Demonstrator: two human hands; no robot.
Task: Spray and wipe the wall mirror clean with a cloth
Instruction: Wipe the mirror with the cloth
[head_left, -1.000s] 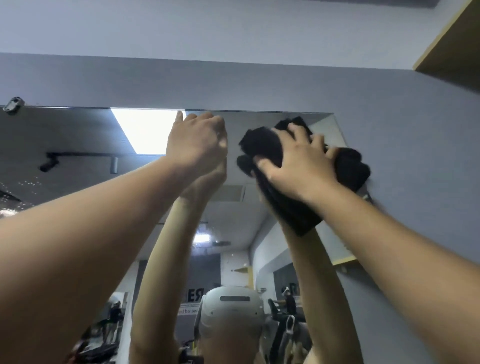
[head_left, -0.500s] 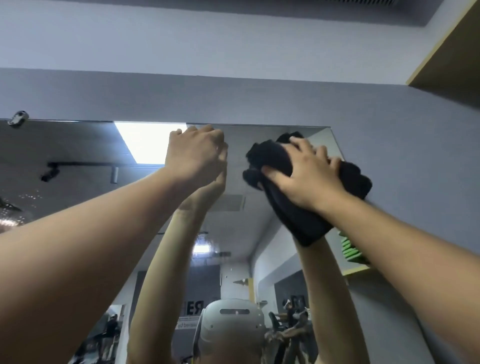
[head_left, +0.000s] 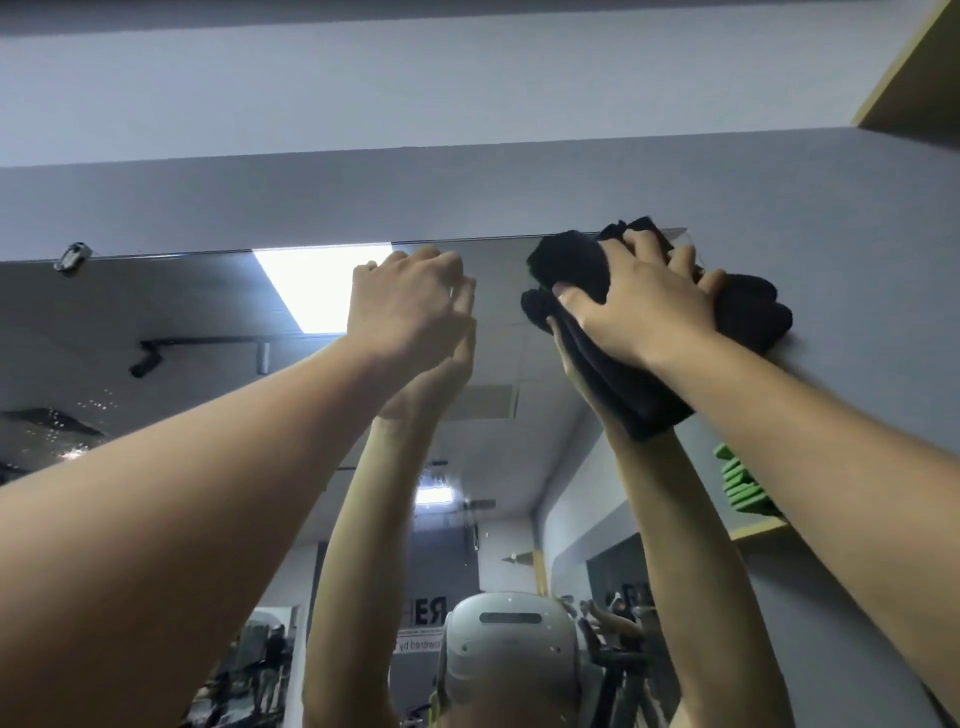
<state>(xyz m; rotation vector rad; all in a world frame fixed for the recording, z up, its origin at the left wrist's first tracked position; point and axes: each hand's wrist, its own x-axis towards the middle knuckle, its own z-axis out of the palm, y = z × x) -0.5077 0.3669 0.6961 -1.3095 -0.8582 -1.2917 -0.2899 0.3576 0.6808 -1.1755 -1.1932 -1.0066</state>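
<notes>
The wall mirror (head_left: 156, 322) fills the lower left and reflects my raised arms. My right hand (head_left: 639, 306) presses a bunched black cloth (head_left: 748, 312) flat against the mirror's top right corner. The cloth overlaps the top edge and spills onto the grey wall (head_left: 857, 234) beside it. My left hand (head_left: 405, 306) rests against the glass to the left of the cloth, just below the top edge. Its fingers are curled, and nothing shows in it. No spray bottle is in view.
A metal clip (head_left: 72, 256) holds the mirror's top edge at the far left. Droplets speckle the glass at the left (head_left: 78, 415). A yellow-edged shelf (head_left: 914, 78) juts out at the upper right. The mirror reflects a room with equipment and green items (head_left: 737, 483).
My right hand has slid the cloth up and to the right, into the mirror's top corner and over its edge. My left hand has stayed on the glass.
</notes>
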